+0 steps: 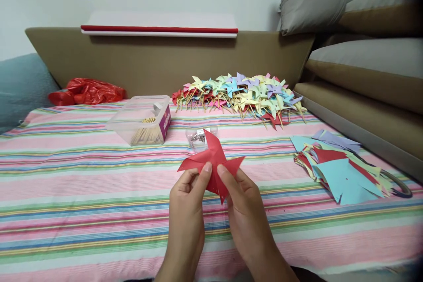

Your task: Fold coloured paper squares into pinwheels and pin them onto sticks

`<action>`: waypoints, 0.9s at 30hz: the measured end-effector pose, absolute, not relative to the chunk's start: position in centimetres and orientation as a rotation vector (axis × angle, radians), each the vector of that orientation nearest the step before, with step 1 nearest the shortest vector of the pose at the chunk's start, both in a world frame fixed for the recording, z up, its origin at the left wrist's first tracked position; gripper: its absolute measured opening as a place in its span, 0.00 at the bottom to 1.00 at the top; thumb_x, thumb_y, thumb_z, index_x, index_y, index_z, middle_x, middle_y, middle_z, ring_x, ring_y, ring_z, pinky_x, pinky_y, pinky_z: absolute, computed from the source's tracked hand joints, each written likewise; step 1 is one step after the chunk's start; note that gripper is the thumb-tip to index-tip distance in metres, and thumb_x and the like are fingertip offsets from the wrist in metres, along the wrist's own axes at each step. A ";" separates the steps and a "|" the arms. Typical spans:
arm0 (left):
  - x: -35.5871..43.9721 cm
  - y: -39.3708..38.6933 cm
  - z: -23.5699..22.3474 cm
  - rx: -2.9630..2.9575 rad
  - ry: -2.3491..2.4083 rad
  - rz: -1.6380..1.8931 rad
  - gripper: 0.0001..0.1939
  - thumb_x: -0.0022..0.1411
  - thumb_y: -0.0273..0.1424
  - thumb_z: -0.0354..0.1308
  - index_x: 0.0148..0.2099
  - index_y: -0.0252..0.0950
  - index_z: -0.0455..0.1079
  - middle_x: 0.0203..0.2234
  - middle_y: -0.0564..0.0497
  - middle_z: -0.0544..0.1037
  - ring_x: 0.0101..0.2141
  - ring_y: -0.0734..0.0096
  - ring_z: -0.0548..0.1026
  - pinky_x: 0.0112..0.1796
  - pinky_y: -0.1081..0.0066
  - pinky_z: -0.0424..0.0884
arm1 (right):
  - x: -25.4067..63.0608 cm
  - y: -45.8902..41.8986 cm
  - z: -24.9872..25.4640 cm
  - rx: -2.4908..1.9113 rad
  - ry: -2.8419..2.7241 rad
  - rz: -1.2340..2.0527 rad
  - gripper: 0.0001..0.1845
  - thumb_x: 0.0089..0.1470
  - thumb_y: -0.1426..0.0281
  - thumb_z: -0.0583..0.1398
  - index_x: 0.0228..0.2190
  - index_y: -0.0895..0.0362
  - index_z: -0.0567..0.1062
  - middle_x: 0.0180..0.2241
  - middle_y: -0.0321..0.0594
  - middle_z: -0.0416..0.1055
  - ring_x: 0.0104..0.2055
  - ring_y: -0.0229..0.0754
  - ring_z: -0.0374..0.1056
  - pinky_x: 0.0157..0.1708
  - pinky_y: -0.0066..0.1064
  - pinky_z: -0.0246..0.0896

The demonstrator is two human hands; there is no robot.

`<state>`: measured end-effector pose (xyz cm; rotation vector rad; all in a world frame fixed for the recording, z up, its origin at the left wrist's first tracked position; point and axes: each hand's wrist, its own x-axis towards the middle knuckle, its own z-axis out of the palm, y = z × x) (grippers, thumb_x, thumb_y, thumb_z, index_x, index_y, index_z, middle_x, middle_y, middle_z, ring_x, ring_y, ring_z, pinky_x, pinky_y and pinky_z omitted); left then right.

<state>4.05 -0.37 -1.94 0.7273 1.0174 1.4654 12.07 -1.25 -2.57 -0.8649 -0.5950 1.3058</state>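
Both my hands hold a red paper pinwheel (214, 158) above the striped cloth. My left hand (187, 205) pinches its lower left part with thumb and forefinger. My right hand (243, 202) grips it from the right, thumb pressed near the centre. Just behind the pinwheel lies a small clear bag of metal pins (199, 137). A clear plastic box of wooden sticks (143, 120) stands to the back left.
A heap of finished pinwheels (241, 94) in several colours lies at the back. A stack of cut paper pieces (340, 167) lies on the right, scissors (398, 185) partly under it. A red plastic bag (87, 91) sits far left. Cushions (363, 57) stand right.
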 end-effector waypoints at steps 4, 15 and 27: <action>3.1 0.1 -1.4 0.627 0.973 1.517 0.13 0.54 0.37 0.74 0.32 0.33 0.77 0.29 0.52 0.79 0.32 0.75 0.72 0.34 0.78 0.71 | 13.9 -0.8 -2.7 -0.957 -0.684 1.098 0.15 0.64 0.54 0.58 0.41 0.50 0.77 0.44 0.38 0.76 0.46 0.45 0.72 0.49 0.40 0.67; 2.0 0.3 -1.1 0.582 0.940 1.471 0.16 0.53 0.37 0.74 0.29 0.33 0.72 0.24 0.55 0.75 0.25 0.79 0.68 0.26 0.79 0.68 | 17.1 -1.3 -2.3 -1.091 -1.797 0.134 0.10 0.60 0.74 0.63 0.40 0.46 0.79 0.63 0.40 0.58 0.64 0.51 0.58 0.58 0.48 0.61; 2.1 0.0 -1.5 0.804 1.013 1.404 0.12 0.57 0.37 0.71 0.31 0.34 0.77 0.26 0.53 0.77 0.31 0.72 0.72 0.34 0.74 0.68 | 17.0 -1.4 -1.8 -1.160 -1.475 0.566 0.06 0.60 0.61 0.65 0.33 0.45 0.82 0.58 0.42 0.69 0.63 0.54 0.62 0.57 0.51 0.61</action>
